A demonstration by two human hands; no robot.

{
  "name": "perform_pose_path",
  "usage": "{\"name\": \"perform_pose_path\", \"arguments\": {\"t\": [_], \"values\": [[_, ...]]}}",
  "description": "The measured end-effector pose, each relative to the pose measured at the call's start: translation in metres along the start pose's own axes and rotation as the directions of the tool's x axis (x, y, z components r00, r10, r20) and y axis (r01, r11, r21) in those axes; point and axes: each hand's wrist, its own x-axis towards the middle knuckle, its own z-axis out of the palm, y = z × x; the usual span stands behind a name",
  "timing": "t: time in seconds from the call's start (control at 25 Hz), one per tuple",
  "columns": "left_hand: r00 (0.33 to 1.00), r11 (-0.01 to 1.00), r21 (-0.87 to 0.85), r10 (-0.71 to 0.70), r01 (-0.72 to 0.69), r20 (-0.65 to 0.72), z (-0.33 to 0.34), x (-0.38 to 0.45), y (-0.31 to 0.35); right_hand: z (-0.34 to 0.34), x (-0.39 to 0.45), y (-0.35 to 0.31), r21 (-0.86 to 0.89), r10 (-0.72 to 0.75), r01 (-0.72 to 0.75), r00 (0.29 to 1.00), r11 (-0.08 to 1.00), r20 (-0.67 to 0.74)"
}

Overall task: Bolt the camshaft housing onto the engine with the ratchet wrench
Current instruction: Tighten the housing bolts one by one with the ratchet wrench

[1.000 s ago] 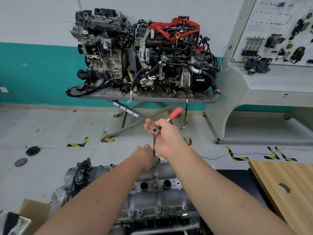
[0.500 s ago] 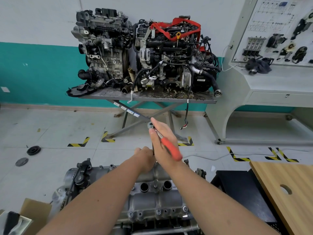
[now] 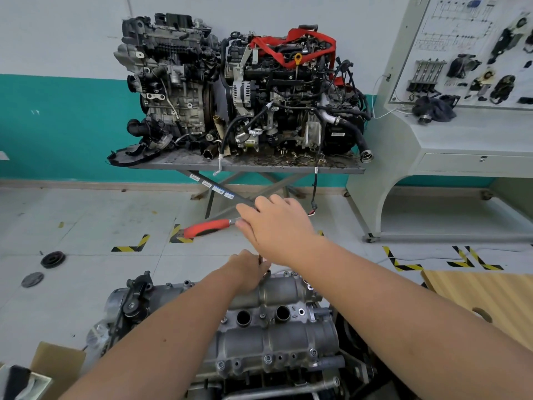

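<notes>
Cardboard box (image 3: 59,363) sat bottom left, two dark discs (image 3: 52,259) on the floor above it. Camshaft housing (image 3: 277,336) lay on the engine (image 3: 253,383) at bottom centre. Left hand (image 3: 248,269) curled around the thin extension shaft (image 3: 260,258) at the housing's far edge. Ratchet wrench (image 3: 209,227) was above, red handle pointing left, blurred. Right hand (image 3: 277,226) covered the wrench head, fingers bent over it; exact grip hidden. Hands were apart, right above left. Two engines on a metal stand (image 3: 245,166) behind; wooden table (image 3: 490,298) far right.
</notes>
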Motion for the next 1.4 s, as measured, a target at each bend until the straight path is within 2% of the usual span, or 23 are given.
{"name": "perform_pose_path", "arguments": {"t": [0.08,0.16,0.2,0.28,0.36,0.44,0.48,0.56,0.64,0.68,0.8,0.88,0.92,1.0,1.04,1.08,1.12,1.16,1.2,1.24,1.28,1.32,1.4], "values": [[0.998,0.977,0.204,0.056,-0.06,0.028,0.001,0.005,-0.005,-0.011,0.011,0.001,0.153,0.093,-0.107,0.991,0.982,0.094],[0.994,0.909,0.409,0.05,-0.084,0.094,0.0,0.008,-0.007,-0.015,0.018,-0.001,0.391,0.207,-0.303,0.941,0.869,0.269],[0.992,0.882,0.463,0.037,-0.089,0.121,-0.002,0.01,-0.009,-0.018,0.019,-0.001,0.544,0.247,-0.42,0.898,0.726,0.363],[0.99,0.897,0.434,0.03,-0.087,0.136,-0.002,0.012,-0.01,-0.022,0.016,-0.005,0.755,0.256,-0.604,0.795,0.255,0.549],[0.992,0.932,0.35,0.06,-0.094,0.107,-0.002,0.011,-0.011,-0.02,0.013,-0.008,0.776,0.216,-0.61,0.745,-0.161,0.631],[0.993,0.959,0.27,0.066,-0.091,0.101,-0.001,0.009,-0.01,-0.013,0.012,-0.009,0.717,0.221,-0.479,0.732,-0.506,0.645],[0.992,0.976,0.203,0.057,-0.079,0.111,-0.001,0.009,-0.011,-0.008,0.011,-0.01,0.664,0.239,-0.389,0.72,-0.639,0.651],[0.991,0.998,0.048,0.035,-0.041,0.125,-0.001,0.013,-0.013,0.0,0.007,-0.012,0.605,0.282,-0.29,0.684,-0.741,0.673],[0.99,1.0,-0.01,0.009,-0.007,0.14,-0.002,0.014,-0.014,0.011,0.002,-0.016,0.658,0.34,-0.257,0.693,-0.708,0.636],[0.988,0.999,-0.038,0.003,0.003,0.156,-0.002,0.011,-0.011,0.016,0.0,-0.018,0.726,0.379,-0.255,0.717,-0.639,0.585],[0.988,0.999,-0.032,0.004,0.001,0.155,0.001,0.017,-0.012,0.03,-0.009,-0.024,0.917,0.434,-0.251,0.82,-0.311,0.372],[0.983,0.997,-0.065,-0.037,0.05,0.181,-0.003,0.017,-0.013,0.038,-0.014,-0.027,0.988,0.472,-0.149,0.869,-0.033,0.147],[0.979,0.986,-0.134,-0.068,0.095,0.194,-0.006,0.017,-0.01,0.044,-0.017,-0.027,0.984,0.485,-0.065,0.874,0.168,-0.025],[0.994,0.93,-0.355,-0.068,0.095,0.088,0.009,0.011,0.007,0.056,-0.022,-0.024,0.744,0.349,0.097,0.838,0.661,-0.419],[0.976,0.87,-0.49,0.062,0.05,0.21,-0.006,0.0,0.006,0.058,-0.023,-0.021,0.552,0.226,0.143,0.808,0.821,-0.544],[0.993,0.884,-0.464,-0.006,0.062,0.121,-0.016,-0.015,0.011,0.058,-0.023,-0.017,0.392,0.124,0.159,0.786,0.906,-0.606],[1.0,0.968,-0.249,0.001,-0.008,-0.028,-0.014,-0.012,0.011,0.055,-0.021,-0.013,0.274,0.053,0.159,0.773,0.948,-0.632],[0.997,0.984,-0.166,0.057,-0.064,-0.045,-0.022,-0.007,0.013,0.05,-0.019,-0.011,0.186,0.004,0.143,0.782,0.972,-0.623],[0.997,0.964,-0.255,0.06,-0.073,-0.056,-0.02,0.003,0.02,0.045,-0.018,-0.01,0.132,-0.018,0.115,0.815,0.985,-0.579],[0.973,0.977,-0.157,0.109,-0.143,-0.204,-0.016,0.0,0.015,0.039,-0.018,-0.011,0.109,-0.015,0.08,0.865,0.991,-0.502],[0.989,0.991,-0.004,0.13,-0.131,-0.068,-0.012,-0.005,0.007,0.033,-0.018,-0.012,0.102,0.007,0.037,0.917,0.994,-0.399],[0.99,0.99,0.02,0.139,-0.139,0.002,-0.01,-0.012,0.004,0.028,-0.019,-0.012,0.096,0.027,0.0,0.958,0.995,-0.285],[0.993,0.99,0.081,0.109,-0.112,0.04,-0.003,-0.004,0.001,0.017,-0.019,-0.009,0.085,0.033,-0.022,0.991,0.996,-0.128]]}}
